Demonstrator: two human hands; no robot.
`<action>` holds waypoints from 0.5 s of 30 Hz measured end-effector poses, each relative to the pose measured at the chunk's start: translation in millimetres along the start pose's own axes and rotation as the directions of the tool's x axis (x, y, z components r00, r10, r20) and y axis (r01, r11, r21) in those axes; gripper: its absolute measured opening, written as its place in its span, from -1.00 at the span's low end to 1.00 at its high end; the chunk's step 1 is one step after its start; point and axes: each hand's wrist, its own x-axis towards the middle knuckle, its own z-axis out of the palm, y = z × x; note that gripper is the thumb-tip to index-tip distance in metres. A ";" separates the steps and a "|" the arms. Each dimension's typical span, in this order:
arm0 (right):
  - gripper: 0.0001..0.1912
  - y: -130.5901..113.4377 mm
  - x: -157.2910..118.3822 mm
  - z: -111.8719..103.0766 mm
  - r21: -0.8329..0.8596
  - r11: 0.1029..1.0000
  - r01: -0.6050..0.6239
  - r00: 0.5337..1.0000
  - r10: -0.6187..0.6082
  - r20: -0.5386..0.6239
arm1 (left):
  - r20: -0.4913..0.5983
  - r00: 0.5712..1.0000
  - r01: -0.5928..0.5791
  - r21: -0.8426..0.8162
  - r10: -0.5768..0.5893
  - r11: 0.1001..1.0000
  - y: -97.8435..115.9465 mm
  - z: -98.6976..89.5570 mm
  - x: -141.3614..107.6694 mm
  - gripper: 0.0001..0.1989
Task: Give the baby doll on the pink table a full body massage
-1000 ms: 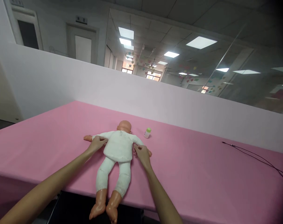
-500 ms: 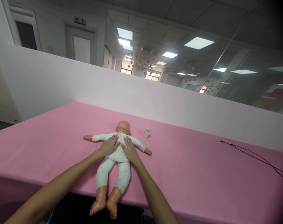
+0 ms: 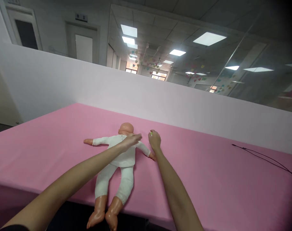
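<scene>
A baby doll (image 3: 125,158) in a white suit lies face down, arms spread, its feet past the table's front edge. Over the doll's right shoulder area my left hand (image 3: 133,140) reaches across, fingers stretched toward the right and holding nothing. My right hand (image 3: 155,140) is closed around a small bottle (image 3: 151,132); only a bit of its green cap shows, and the rest is hidden by the hand. The doll's hand on that side lies just below my right wrist.
Pink cloth covers the table (image 3: 203,173). A thin black cable (image 3: 263,158) lies at the right. Along the back runs a low white wall (image 3: 184,106) with glass above it.
Both hands have left the doll's back. My right hand moved right and closed on the bottle; my left moved up and right toward it. The view shifted slightly.
</scene>
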 end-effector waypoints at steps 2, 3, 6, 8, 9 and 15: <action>-0.55 14.1 13.1 2.1 -0.045 0.999 -0.015 0.999 0.014 -0.029 | 0.066 0.991 0.127 -0.243 -0.114 0.962 -3.4 17.3 31.0 -0.62; -0.53 20.7 17.5 3.4 -0.055 0.998 -0.022 0.999 0.020 -0.031 | 0.079 0.984 0.178 -0.331 -0.161 0.927 -6.1 24.6 46.3 -0.58; -0.51 38.0 27.1 7.6 -0.044 0.999 -0.003 0.999 0.005 0.039 | 0.029 0.970 0.229 -0.456 -0.243 0.860 -18.0 42.3 84.5 -0.49; -0.52 47.0 33.5 9.4 -0.006 0.999 0.033 0.990 -0.032 0.135 | -0.018 0.963 0.227 -0.488 -0.270 0.843 -28.0 51.1 101.2 -0.44; -0.53 50.7 37.0 9.6 0.013 0.999 0.047 0.983 -0.049 0.175 | -0.033 0.960 0.226 -0.499 -0.279 0.837 -33.0 54.5 107.0 -0.41; -0.56 67.5 57.0 -1.6 0.139 0.977 0.163 0.901 -0.205 0.382 | -0.059 0.948 0.239 -0.524 -0.314 0.818 -53.1 57.6 118.3 -0.25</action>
